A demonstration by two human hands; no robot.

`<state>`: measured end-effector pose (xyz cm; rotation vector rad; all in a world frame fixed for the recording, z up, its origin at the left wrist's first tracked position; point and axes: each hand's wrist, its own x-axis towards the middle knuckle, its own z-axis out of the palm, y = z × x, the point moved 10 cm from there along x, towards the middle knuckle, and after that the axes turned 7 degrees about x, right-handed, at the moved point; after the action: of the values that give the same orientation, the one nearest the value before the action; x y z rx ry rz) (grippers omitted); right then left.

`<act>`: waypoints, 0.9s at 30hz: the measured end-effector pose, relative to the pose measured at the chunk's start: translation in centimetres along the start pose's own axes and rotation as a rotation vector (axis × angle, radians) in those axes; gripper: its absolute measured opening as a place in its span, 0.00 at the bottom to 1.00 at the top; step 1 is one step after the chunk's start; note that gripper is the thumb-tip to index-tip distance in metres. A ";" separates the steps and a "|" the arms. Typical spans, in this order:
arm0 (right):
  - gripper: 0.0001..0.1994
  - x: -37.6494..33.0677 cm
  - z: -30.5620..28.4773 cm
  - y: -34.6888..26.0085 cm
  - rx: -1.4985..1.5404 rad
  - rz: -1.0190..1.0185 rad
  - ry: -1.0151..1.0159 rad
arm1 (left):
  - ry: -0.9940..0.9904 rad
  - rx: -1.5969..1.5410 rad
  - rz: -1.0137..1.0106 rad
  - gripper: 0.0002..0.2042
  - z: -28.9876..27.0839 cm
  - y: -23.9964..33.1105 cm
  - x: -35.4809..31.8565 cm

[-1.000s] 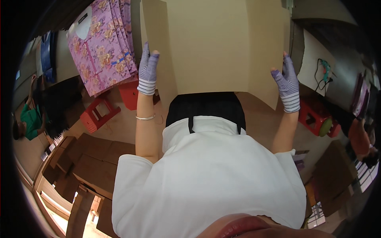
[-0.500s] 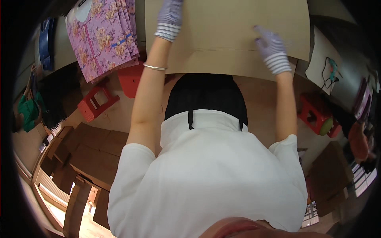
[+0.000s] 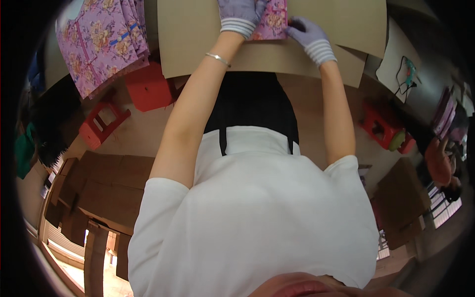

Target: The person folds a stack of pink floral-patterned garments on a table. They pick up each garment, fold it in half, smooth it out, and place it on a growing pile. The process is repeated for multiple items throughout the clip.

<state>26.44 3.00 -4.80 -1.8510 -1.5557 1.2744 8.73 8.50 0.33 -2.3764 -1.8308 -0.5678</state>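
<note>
A pink flowered flat piece (image 3: 273, 21), like a folded paper bag, lies on the brown cardboard sheet (image 3: 198, 34) covering the table. My left hand (image 3: 240, 12), in a purple glove with a striped cuff, rests on its left side. My right hand (image 3: 306, 35), gloved the same way, grips its right edge with the fingers closed on it. A thin bracelet (image 3: 217, 58) circles my left wrist. The top of the flowered piece runs out of view.
A stack of pink flowered bags (image 3: 101, 42) lies at the table's left end. Red plastic stools (image 3: 101, 121) stand on the floor to the left, another red stool (image 3: 383, 126) to the right. Brown cartons (image 3: 99, 188) sit lower left. Another person (image 3: 440, 163) is at the far right.
Both hands moved from the outer edges of the cardboard inward and forward. They now meet on a pink flowered piece that was not under them before.
</note>
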 end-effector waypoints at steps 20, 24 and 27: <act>0.13 0.7 0.7 -1.5 -0.530 0.184 -0.046 | -0.190 -0.103 0.159 0.36 -0.2 2.7 -2.9; 0.13 1.0 0.7 -1.6 -0.541 0.195 -0.044 | -0.213 -0.134 0.140 0.36 -0.1 2.6 -2.7; 0.14 0.9 0.8 -1.7 -0.540 0.183 -0.051 | -0.239 -0.132 0.137 0.36 -0.1 2.5 -2.9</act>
<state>24.85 4.15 -4.22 -2.3464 -1.9359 1.0452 10.50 5.12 -0.15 -2.7368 -1.7463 -0.4181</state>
